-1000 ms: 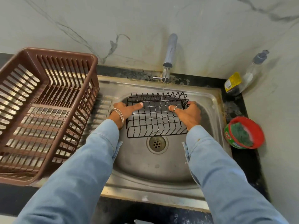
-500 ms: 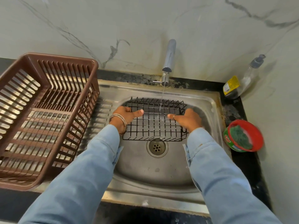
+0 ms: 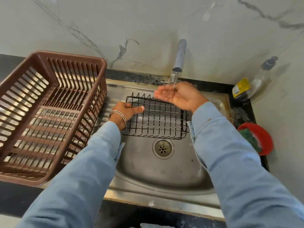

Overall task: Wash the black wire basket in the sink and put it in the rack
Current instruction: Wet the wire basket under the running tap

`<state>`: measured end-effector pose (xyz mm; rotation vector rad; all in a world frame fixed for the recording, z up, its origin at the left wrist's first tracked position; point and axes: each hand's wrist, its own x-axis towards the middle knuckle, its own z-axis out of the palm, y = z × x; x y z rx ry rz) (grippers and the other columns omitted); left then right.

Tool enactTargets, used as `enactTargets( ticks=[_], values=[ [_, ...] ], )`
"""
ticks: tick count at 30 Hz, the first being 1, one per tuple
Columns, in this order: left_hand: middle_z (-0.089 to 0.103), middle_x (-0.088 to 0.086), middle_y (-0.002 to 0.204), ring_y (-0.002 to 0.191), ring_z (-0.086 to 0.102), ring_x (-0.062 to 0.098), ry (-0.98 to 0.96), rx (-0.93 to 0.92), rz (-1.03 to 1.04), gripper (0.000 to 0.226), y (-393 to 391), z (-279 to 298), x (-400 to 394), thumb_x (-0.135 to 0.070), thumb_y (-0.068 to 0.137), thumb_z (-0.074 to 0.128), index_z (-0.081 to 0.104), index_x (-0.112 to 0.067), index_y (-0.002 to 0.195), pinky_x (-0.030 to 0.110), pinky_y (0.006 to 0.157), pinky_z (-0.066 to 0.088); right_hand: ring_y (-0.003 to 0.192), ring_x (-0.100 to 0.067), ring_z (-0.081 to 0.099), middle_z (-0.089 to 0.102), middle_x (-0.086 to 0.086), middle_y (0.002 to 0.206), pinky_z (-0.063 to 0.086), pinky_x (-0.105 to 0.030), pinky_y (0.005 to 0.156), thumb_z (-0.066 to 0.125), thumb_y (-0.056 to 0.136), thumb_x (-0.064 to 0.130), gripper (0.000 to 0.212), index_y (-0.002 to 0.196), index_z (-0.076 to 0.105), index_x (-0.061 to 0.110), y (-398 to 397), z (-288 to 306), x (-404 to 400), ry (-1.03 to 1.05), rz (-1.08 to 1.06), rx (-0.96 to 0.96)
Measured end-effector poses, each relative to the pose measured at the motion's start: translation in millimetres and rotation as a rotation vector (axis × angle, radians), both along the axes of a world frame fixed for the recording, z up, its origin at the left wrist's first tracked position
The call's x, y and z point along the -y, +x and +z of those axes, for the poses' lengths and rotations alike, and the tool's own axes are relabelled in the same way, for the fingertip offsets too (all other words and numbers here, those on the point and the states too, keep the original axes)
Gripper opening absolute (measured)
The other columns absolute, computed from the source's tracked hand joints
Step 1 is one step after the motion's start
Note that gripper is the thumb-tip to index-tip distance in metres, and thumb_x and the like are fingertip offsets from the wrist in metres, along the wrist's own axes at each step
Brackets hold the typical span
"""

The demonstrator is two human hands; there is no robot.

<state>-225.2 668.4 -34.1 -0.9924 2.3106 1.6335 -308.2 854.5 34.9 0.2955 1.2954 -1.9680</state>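
Wire basket: the black wire basket [image 3: 158,119] sits in the steel sink [image 3: 164,170], just behind the drain [image 3: 163,148], open side up with its prongs along the far edge.
Long axis: runs left to right across the basin, so the two short ends face the two hands.
Left grip: the left hand [image 3: 127,110] holds the basket's left end, fingers curled over the rim wire and the thumb laid flat along the top.
Right grip: the right hand [image 3: 176,95] is off the basket, palm up and fingers loosely spread, cupped under the faucet [image 3: 179,58] above the basket's far right corner; it holds nothing.
Key relation: the basket lies directly below and in front of the cupped hand, while the left hand alone steadies it.
Step, as I judge it: rinsing, with water caught to splash over the wires.
Rack: the brown plastic rack [image 3: 49,112] stands on the counter [image 3: 9,198] left of the sink, nearer the left hand.
Scrubber: a green scrub pad in a red tub [image 3: 256,139] waits on the right.
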Motion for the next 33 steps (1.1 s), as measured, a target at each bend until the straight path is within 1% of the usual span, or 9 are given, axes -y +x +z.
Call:
enactTargets(
  ticks=[3,6,17,19,21,23,27,30,33],
  values=[
    [0.060,0.014,0.129,0.119,0.055,0.029,-0.007,-0.004,-0.014,0.075,1,1,-1,-0.040,0.069,0.083,0.057,0.003,0.125,0.033,0.094,0.041,0.100,-0.043,0.064,0.059,-0.038,0.111,0.058,-0.044,0.077,0.042,0.093,-0.008,0.024,0.111,0.052,-0.020,3,2,-4,0.295,0.344,-0.062],
    [0.061,0.023,0.126,0.118,0.056,0.035,-0.011,-0.010,-0.031,0.075,0,1,-2,-0.041,0.068,0.083,0.058,0.007,0.120,0.038,0.096,0.043,0.102,-0.042,0.064,0.059,-0.037,0.112,0.058,-0.042,0.076,0.045,0.091,-0.010,0.019,0.103,0.056,-0.018,-3,3,-11,0.456,0.260,-0.163],
    [0.050,0.027,0.132,0.123,0.050,0.039,0.037,-0.032,-0.021,0.085,2,2,-6,-0.045,0.065,0.084,0.051,0.014,0.116,0.053,0.098,0.044,0.091,-0.032,0.070,0.069,-0.024,0.098,0.057,-0.039,0.082,0.053,0.090,-0.003,0.017,0.103,0.063,-0.008,3,-20,-54,0.562,0.182,-0.261],
    [0.051,0.028,0.131,0.122,0.051,0.039,0.050,-0.035,-0.022,0.072,1,1,-6,-0.043,0.066,0.084,0.057,0.012,0.104,0.055,0.099,0.044,0.088,-0.023,0.068,0.071,-0.013,0.093,0.055,-0.034,0.083,0.056,0.089,0.001,0.011,0.094,0.066,0.002,3,-34,-58,0.708,0.047,-0.373],
    [0.054,0.027,0.130,0.121,0.052,0.036,0.039,-0.026,-0.022,0.044,2,1,-5,-0.043,0.066,0.084,0.061,-0.005,0.070,0.055,0.100,0.043,0.095,-0.018,0.062,0.069,-0.004,0.095,0.050,-0.036,0.091,0.065,0.084,0.010,0.007,0.087,0.067,0.016,3,-48,-59,0.842,-0.119,-0.481],
    [0.058,0.025,0.128,0.119,0.053,0.036,0.029,-0.016,-0.025,0.046,3,2,-3,-0.043,0.066,0.084,0.047,-0.017,0.055,0.055,0.099,0.043,0.110,-0.021,0.055,0.061,-0.004,0.117,0.045,-0.043,0.098,0.078,0.072,0.034,0.033,0.100,0.062,0.027,9,-60,-57,0.924,-0.119,-0.494],
    [0.059,0.006,0.115,0.108,0.050,0.027,0.095,0.006,-0.016,0.043,7,5,0,-0.041,0.071,0.081,0.048,-0.015,0.066,0.062,0.093,0.044,0.130,-0.029,0.040,0.037,-0.006,0.146,0.037,-0.048,0.103,0.079,0.062,0.056,0.091,0.138,0.038,0.026,24,-70,-54,0.820,-0.001,-0.289],
    [0.060,0.001,0.091,0.107,0.047,0.019,0.084,-0.015,-0.031,0.042,6,7,3,-0.037,0.075,0.079,0.044,-0.017,0.065,0.050,0.100,0.041,0.131,-0.031,0.039,0.035,-0.005,0.149,0.038,-0.050,0.095,0.076,0.065,0.059,0.097,0.144,0.029,0.028,34,-80,-56,0.695,0.018,-0.203],
    [0.058,0.008,0.091,0.088,0.053,0.019,0.051,-0.041,-0.088,0.044,8,6,9,-0.040,0.075,0.078,0.046,-0.013,0.063,0.036,0.081,0.045,0.116,-0.030,0.049,0.045,-0.006,0.138,0.044,-0.056,0.088,0.079,0.046,0.069,0.111,0.140,0.028,0.039,43,-87,-65,0.589,0.077,-0.115]
  ],
)
